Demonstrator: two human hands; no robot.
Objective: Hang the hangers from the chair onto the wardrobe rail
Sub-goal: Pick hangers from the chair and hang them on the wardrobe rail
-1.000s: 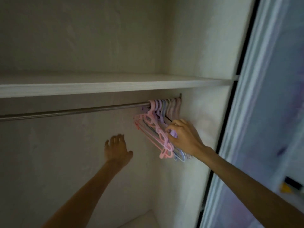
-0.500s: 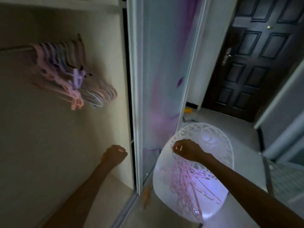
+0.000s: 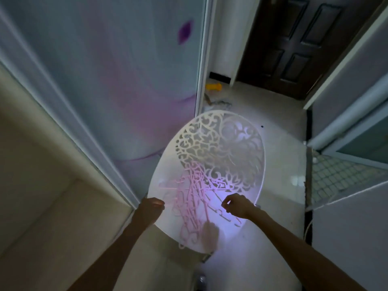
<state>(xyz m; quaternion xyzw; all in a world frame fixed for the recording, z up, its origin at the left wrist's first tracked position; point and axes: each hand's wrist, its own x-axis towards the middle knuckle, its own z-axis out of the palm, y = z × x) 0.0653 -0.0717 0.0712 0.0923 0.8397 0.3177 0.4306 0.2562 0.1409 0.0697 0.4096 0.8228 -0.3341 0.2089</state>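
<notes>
**Both hands over the hangers on the chair**

The left hand [image 3: 151, 206] is hovering at the chair's 9 o'clock edge, fingers curling loosely inward and holding nothing. The right hand [image 3: 236, 205] is reaching in over the seat at about 4 o'clock, thumb and forefinger drawing together in a pinch — whether anything is caught between them I cannot tell, as the glare is washing out that spot.

Between the two hands the pile of pink hangers [image 3: 192, 201] is lying tangled on the seat of the white chair [image 3: 247, 181], spreading from the middle toward the 6 o'clock rim, where a hook or two is poking past the edge. The chair's cut-out back is rising at 12 o'clock.

Farther off, the wardrobe's sliding door [image 3: 117, 80] is standing at 10 o'clock — purple-smudged. A yellow object [image 3: 213, 86] is lying on the floor at 12 o'clock, and a dark panelled door [image 3: 294, 45] is standing beyond at 1 o'clock.
</notes>
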